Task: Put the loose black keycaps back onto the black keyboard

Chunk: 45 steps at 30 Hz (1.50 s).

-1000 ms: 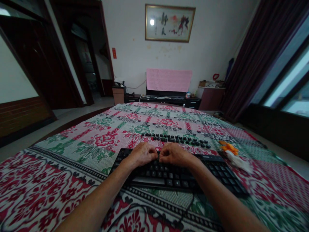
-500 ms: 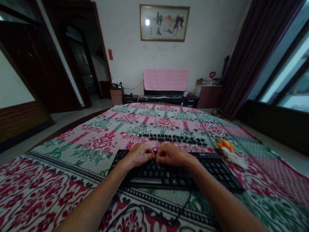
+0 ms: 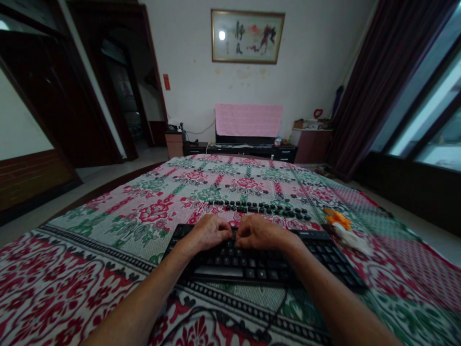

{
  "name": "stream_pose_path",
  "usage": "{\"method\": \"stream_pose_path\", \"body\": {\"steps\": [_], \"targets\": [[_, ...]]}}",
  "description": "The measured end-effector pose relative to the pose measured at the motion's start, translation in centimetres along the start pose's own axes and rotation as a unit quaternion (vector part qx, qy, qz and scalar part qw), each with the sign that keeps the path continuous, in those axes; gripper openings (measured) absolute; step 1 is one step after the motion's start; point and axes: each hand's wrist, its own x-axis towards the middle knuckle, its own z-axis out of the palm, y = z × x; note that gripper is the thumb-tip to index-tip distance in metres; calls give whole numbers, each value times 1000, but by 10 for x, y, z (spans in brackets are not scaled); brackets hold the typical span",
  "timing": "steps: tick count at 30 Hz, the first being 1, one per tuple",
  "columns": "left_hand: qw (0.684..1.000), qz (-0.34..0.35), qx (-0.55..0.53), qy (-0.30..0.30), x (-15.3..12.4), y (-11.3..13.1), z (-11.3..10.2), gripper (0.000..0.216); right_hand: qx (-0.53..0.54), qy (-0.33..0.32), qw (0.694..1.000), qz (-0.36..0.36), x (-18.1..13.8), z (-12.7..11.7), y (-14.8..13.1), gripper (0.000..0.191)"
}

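Observation:
A black computer keyboard lies across the patterned cloth in front of me, its cable running off toward me. Over its upper middle rows, my left hand is closed with the fingertips pinched together. Just to its right my right hand is closed too, thumb and fingers drawn together and pointing left. The fingertips of both hands nearly meet above the keys; whatever may be between them is hidden. Beyond the keyboard, loose black keycaps lie in uneven rows on the cloth.
The red, green and white flowered cloth covers the bed-like surface. Right of the keyboard lie an orange cloth-like item and a crumpled white one. At the far wall, a pink cloth hangs over a dark screen on a low cabinet.
Both hands stay at the same spot over the keyboard, with only a very slight shift. The whole view has moved a little; the loose keycaps lie as before.

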Motion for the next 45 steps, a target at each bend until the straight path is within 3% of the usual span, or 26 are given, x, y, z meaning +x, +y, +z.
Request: {"method": "stream_pose_path", "body": {"steps": [6,9,12,17,33,39,42,45], "targets": [[999,-2,-40,13,1,-1,-4,26,-27,54,998,17,-1,-2,-3,24],[996,-21,-55,66,2,-5,-8,28,-43,100,991,73,11,-5,4,23],[988,-43,-63,131,4,-11,-12,26,-128,157,972,115,36,-9,15,24],[982,-49,-60,171,4,-16,-17,24,-257,152,933,201,76,-9,28,28],[983,-44,-62,167,3,-16,-16,23,-253,136,927,242,100,1,37,26],[986,-53,-51,151,2,-11,-16,23,-215,147,943,209,77,-13,24,23],[990,-33,-55,124,4,-11,-13,24,-79,125,974,169,45,-17,18,23],[992,4,-63,108,4,-9,-8,23,40,68,985,155,15,-14,14,24]]}}
